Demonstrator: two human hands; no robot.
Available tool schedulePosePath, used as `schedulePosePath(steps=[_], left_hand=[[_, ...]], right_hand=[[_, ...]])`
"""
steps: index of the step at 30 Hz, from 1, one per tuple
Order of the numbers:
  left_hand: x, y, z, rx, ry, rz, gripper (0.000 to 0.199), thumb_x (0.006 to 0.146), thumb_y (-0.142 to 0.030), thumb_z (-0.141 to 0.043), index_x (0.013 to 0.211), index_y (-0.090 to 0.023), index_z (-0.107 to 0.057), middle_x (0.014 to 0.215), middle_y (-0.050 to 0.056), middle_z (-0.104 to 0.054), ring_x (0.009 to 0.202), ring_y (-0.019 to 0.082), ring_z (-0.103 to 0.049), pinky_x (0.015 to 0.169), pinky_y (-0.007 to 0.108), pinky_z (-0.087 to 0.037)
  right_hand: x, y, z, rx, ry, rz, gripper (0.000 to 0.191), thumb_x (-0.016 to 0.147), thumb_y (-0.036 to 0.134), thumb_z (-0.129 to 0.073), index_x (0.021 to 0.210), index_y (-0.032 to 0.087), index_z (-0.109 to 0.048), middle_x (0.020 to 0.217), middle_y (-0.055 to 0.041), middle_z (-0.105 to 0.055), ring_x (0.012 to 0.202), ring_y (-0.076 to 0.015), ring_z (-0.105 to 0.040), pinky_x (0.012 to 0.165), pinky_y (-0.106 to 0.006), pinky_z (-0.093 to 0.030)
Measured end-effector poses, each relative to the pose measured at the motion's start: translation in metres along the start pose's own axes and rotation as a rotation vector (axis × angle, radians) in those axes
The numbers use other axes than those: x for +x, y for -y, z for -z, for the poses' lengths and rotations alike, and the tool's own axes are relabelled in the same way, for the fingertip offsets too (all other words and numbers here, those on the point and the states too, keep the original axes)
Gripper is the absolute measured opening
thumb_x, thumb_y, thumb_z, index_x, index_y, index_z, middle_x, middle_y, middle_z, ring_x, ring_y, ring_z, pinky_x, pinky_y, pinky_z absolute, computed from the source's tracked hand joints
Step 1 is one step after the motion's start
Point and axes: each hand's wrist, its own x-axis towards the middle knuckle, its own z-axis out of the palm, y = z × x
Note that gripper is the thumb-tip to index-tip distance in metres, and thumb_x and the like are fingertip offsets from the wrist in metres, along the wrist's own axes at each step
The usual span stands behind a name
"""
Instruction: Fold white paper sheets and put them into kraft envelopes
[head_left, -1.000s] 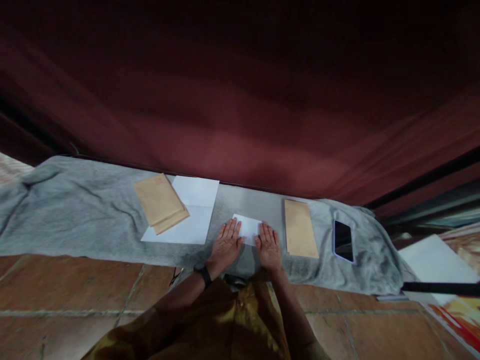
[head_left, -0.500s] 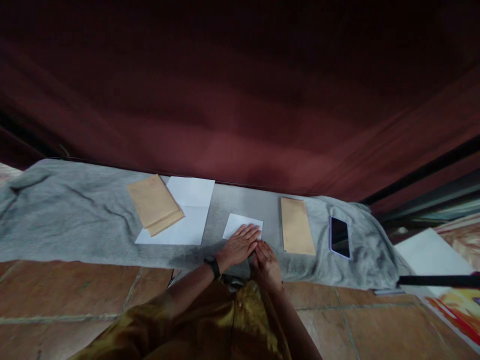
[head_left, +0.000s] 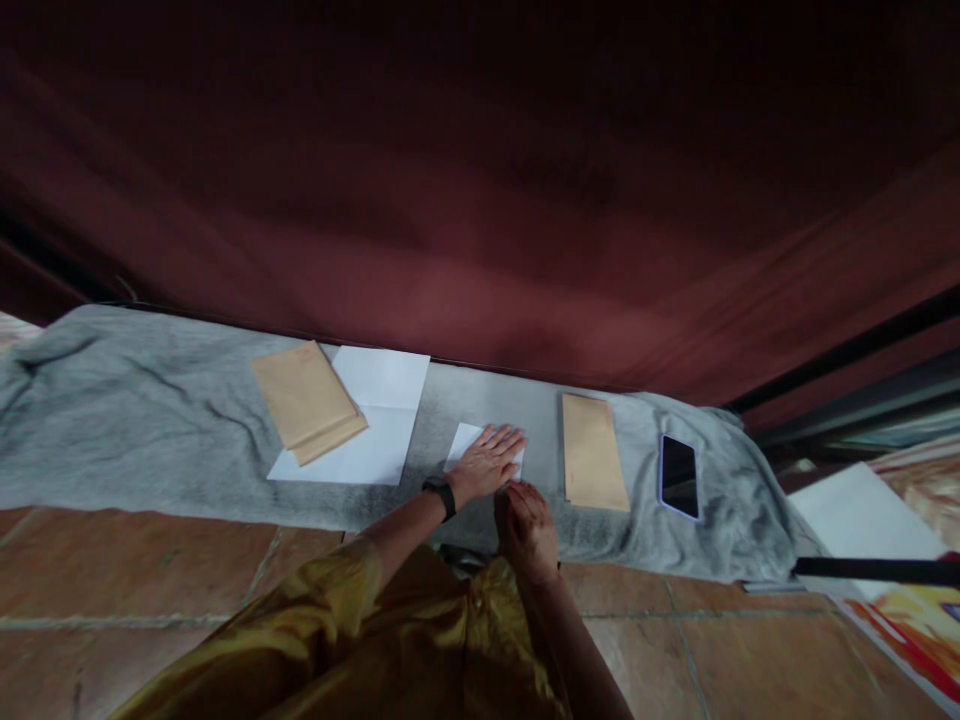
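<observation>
A small folded white paper (head_left: pixel 462 440) lies on the grey cloth (head_left: pixel 480 392) in front of me. My left hand (head_left: pixel 489 463), with a dark watch at the wrist, rests flat across it, fingers spread. Close beside, at the paper's near right corner, my right hand (head_left: pixel 529 530) has its fingers curled together; whatever they pinch is too small to make out. To the left, brown envelopes (head_left: pixel 304 395) overlap a larger creased white sheet (head_left: pixel 382 420). More brown envelopes (head_left: pixel 594 455) lie to the right of my hands.
A phone (head_left: pixel 679 476) with a pale purple edge lies on the cloth at the right. Beyond the cloth rises a dark red fabric wall (head_left: pixel 450 250). Tiled floor (head_left: pixel 150 570) shows on the near side. A white board (head_left: pixel 870 515) is at the far right.
My left hand has moved slightly up and right over the small paper, its fingers now more spread. My right hand stays near the paper's corner, its fingers slightly more curled.
</observation>
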Motion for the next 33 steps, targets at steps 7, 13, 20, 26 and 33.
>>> schedulePosePath(steps=[7, 13, 20, 26, 33], left_hand=[[-0.022, 0.000, 0.004, -0.021, 0.004, -0.067, 0.048, 0.109, -0.039, -0.034, 0.154, -0.025, -0.044, 0.165, 0.003, -0.037, 0.154, 0.021, -0.030, 0.127, 0.045, -0.016], [-0.055, 0.001, 0.016, -0.051, 0.040, -0.139, 0.052, 0.108, -0.044, -0.037, 0.156, -0.025, -0.039, 0.165, 0.004, -0.037, 0.155, 0.020, -0.027, 0.128, 0.045, -0.013], [-0.082, 0.004, 0.029, -0.086, 0.064, -0.230, 0.061, 0.106, -0.051, -0.041, 0.159, -0.021, -0.034, 0.165, 0.008, -0.035, 0.155, 0.021, -0.027, 0.128, 0.044, -0.013], [-0.084, 0.003, 0.024, -0.094, 0.060, -0.240, 0.063, 0.104, -0.054, -0.045, 0.158, -0.023, -0.035, 0.164, 0.007, -0.038, 0.155, 0.023, -0.026, 0.128, 0.046, -0.011], [-0.087, -0.002, 0.027, -0.115, 0.048, -0.186, 0.070, 0.101, -0.058, -0.047, 0.159, -0.020, -0.033, 0.164, 0.010, -0.038, 0.155, 0.024, -0.027, 0.129, 0.044, -0.010]], right_hand=[[0.001, -0.004, -0.004, -0.029, -0.023, -0.056, 0.036, 0.103, 0.019, -0.039, 0.133, 0.022, -0.058, 0.127, -0.0103, -0.068, 0.124, -0.0216, -0.059, 0.107, -0.047, -0.049], [0.001, -0.011, -0.008, -0.102, 0.018, -0.071, 0.042, 0.104, 0.024, -0.034, 0.140, 0.020, -0.056, 0.137, -0.0113, -0.064, 0.131, -0.0229, -0.056, 0.112, -0.049, -0.045], [0.009, -0.019, -0.006, -0.239, 0.209, -0.014, 0.049, 0.106, 0.023, -0.026, 0.145, 0.015, -0.055, 0.151, -0.0128, -0.055, 0.144, -0.0235, -0.045, 0.122, -0.050, -0.029], [0.020, -0.027, -0.007, -0.359, 0.249, -0.009, 0.051, 0.108, 0.029, -0.026, 0.150, 0.015, -0.050, 0.159, -0.0123, -0.046, 0.150, -0.0240, -0.037, 0.123, -0.049, -0.024], [0.028, -0.036, -0.011, -0.340, 0.180, -0.047, 0.053, 0.108, 0.038, -0.027, 0.156, 0.019, -0.041, 0.158, -0.0120, -0.047, 0.148, -0.0267, -0.039, 0.122, -0.053, -0.028]])
